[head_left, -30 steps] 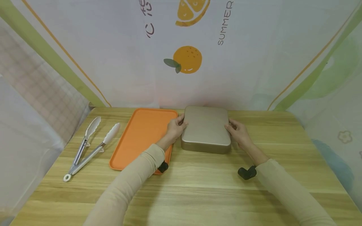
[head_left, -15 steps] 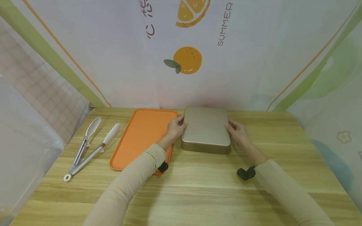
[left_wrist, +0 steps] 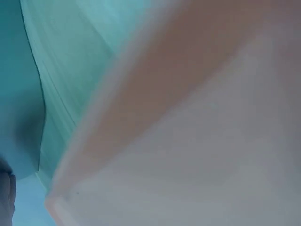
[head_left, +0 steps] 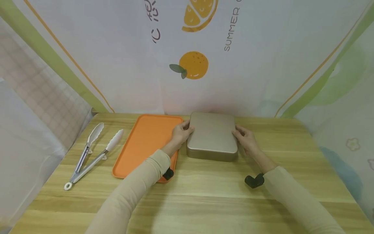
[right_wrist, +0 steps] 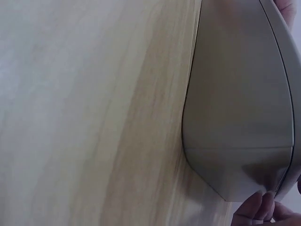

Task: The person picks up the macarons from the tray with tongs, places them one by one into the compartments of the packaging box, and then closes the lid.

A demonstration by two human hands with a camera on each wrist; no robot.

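Observation:
A champagne-coloured metal tin (head_left: 211, 133) with rounded corners stands flat at the back of the table. My left hand (head_left: 181, 131) holds its left side, thumb at the upper edge. On the opposite side my right hand (head_left: 246, 139) grips it in the same way. In the right wrist view a seam on the tin (right_wrist: 237, 94) parts a shallow lid from the deeper body, and fingertips (right_wrist: 256, 207) touch near that seam. The left wrist view is mostly blurred by something close, with a bit of hand (left_wrist: 6, 200) at its lower left edge.
An orange tray (head_left: 140, 146) lies left of the tin, partly under my left forearm. Farther left, spread tongs (head_left: 87, 162) with white tips rest on the wooden table (head_left: 204, 201). A fruit-print cloth (head_left: 251, 81) hangs directly behind the table.
The head view has tilted up slightly, so everything sits a little lower. Both hands keep their places on the tin, which has not visibly moved.

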